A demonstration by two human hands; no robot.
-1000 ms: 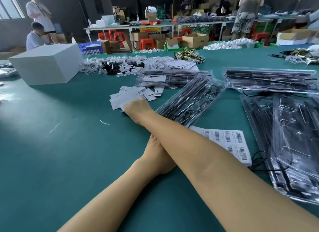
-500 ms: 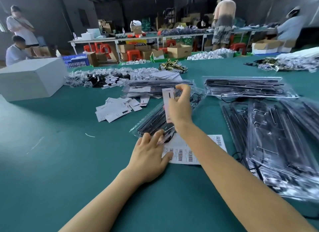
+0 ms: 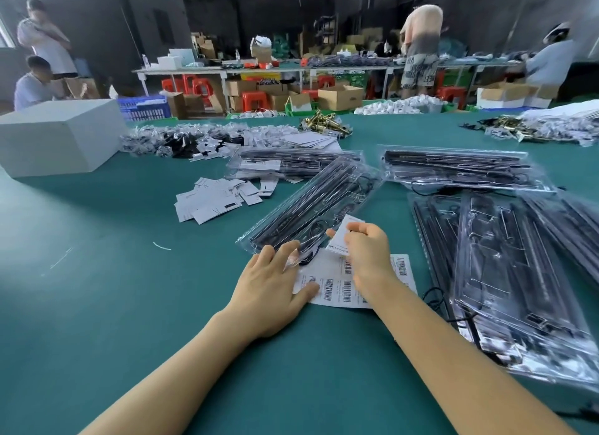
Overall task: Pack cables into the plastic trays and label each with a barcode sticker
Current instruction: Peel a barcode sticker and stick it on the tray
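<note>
Right hand (image 3: 366,253) pinches a white card (image 3: 344,237) over the near end of the filled tray (image 3: 311,204); left hand (image 3: 275,282) lies flat, fingers spread, pinning the barcode sheet (image 3: 337,285). Cables packed, but I'd say this tray's sticker isn't on yet.

Packing workshop (cardboard boxes (image 3: 340,97), long worktables (image 3: 227,73)).

A barcode sheet (image 3: 337,287) lies on the table (image 3: 97,305) at the near end of a slanting tray (image 3: 311,204). Loose cards (image 3: 217,199) lie left of that tray, more trays (image 3: 505,272) right, and a box (image 3: 55,136) sits far left.
</note>
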